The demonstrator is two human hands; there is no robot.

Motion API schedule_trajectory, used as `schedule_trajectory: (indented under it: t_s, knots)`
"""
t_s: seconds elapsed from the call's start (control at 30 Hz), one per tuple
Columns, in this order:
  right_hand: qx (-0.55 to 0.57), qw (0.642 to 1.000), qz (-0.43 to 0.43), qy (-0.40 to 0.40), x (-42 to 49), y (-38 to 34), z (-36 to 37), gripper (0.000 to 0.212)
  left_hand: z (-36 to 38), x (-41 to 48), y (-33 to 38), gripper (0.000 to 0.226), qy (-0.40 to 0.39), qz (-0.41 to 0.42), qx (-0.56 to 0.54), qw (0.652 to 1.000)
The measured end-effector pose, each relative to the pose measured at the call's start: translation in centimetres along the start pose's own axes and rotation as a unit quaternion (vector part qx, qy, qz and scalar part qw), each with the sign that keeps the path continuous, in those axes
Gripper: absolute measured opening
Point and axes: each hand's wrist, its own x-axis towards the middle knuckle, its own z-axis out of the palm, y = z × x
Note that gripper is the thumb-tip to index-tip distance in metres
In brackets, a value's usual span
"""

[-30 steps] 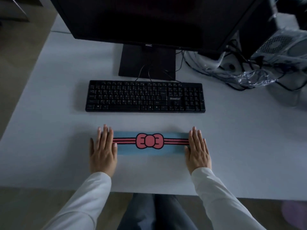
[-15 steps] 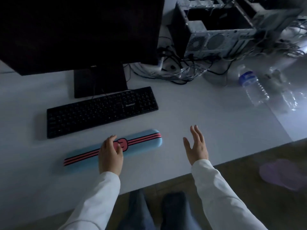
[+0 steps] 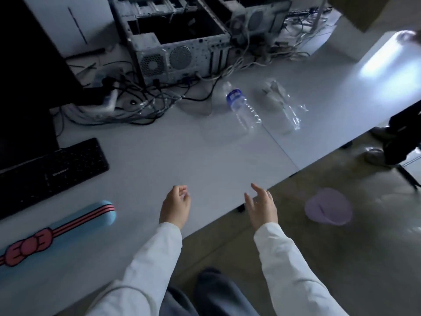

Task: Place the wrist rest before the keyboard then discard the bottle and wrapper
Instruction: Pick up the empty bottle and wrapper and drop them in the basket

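Observation:
The blue wrist rest [image 3: 68, 226] with a pink bow lies on the white desk [image 3: 182, 156], just in front of the black keyboard [image 3: 52, 172] at the left. A clear plastic bottle [image 3: 242, 108] with a blue label lies on its side far ahead, and a crumpled clear wrapper [image 3: 282, 103] lies to its right. My left hand [image 3: 175, 207] hovers over the desk's front part with fingers loosely curled, holding nothing. My right hand [image 3: 262, 206] is at the desk's front edge, fingers spread and empty. Both hands are well short of the bottle.
A dark monitor [image 3: 27, 71] stands at the left. Open computer cases [image 3: 177, 42] and tangled cables [image 3: 127, 103] crowd the desk's back. A purple bin [image 3: 328, 206] sits on the floor to the right of the desk. Another person's legs and shoes [image 3: 394, 142] are at the far right.
Both hands have come off the wrist rest and moved right. My view has swung right, bringing the bottle, the wrapper and the purple bin closer to the middle.

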Motion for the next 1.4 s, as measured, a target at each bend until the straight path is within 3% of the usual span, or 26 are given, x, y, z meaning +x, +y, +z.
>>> schedule_trajectory:
  t_s: [0.37,0.67,0.97,1.4]
  knots:
    - [0.057,0.996,0.050,0.044,5.3,4.3,-7.7,0.047,9.9,1.3,9.4,0.033,-0.064,0.018,0.018,0.998]
    - [0.047,0.997,0.042,0.044,13.7,2.1,-10.0,0.053,13.8,8.2,15.5,0.038,-0.020,0.023,-0.027,0.999]
    - [-0.029,0.997,0.035,0.067,22.8,-0.8,-11.1,0.063,14.9,15.3,20.1,0.061,-0.003,-0.020,-0.068,0.997]
    - [-0.156,0.980,-0.020,0.124,32.8,-2.4,-11.8,0.080,16.7,22.6,23.0,0.070,0.022,-0.101,-0.117,0.988]
